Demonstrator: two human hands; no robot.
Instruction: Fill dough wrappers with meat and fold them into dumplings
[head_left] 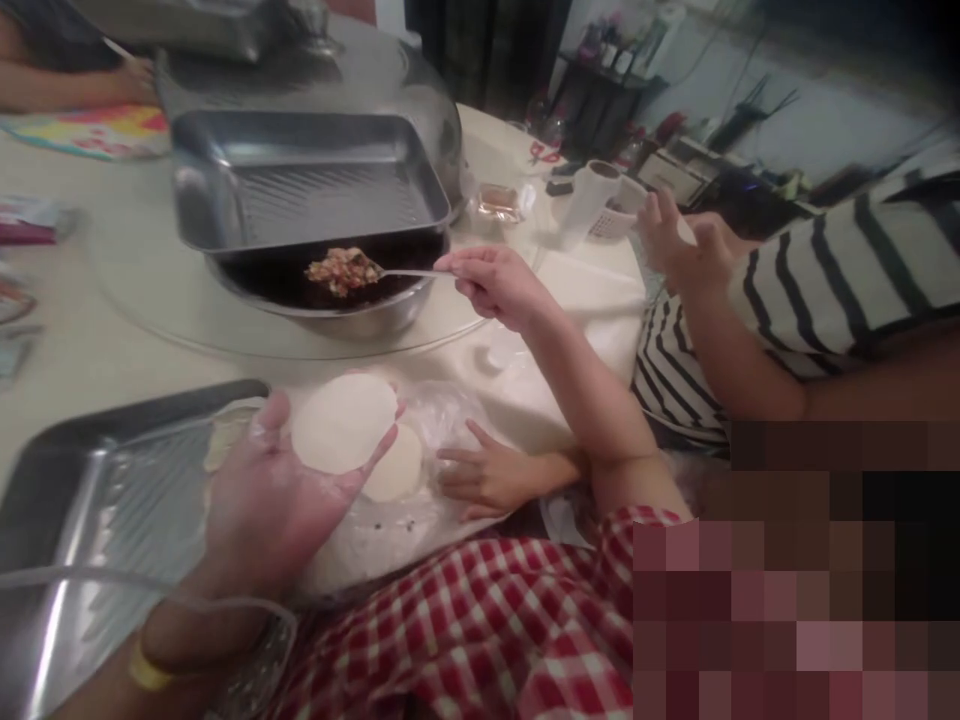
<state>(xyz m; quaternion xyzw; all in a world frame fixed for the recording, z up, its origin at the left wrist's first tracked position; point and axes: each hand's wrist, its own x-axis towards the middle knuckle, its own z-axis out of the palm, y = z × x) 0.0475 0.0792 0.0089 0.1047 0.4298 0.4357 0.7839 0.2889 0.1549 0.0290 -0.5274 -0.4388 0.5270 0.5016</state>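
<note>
A round white dough wrapper [345, 422] lies across the palm and fingers of my left hand [262, 500], which carries it at the front of the table. My right hand [495, 285] grips the handle of a metal spoon [409, 272] between thumb and fingers. Heaped on the spoon is a chopped reddish filling [343, 272], held over a deep metal bowl [397, 318]. A second dough wrapper [394, 465] rests on clear plastic [450, 410] beneath and to the right of my left hand, which partly hides it.
An open metal pan [315, 225] leans over the bowl's back. Another ridged tray [142, 490] sits at left. Someone's hand [487, 475] lies on the plastic, and a person in striped clothing [840, 280] is at right. A white jug [592, 200] stands behind.
</note>
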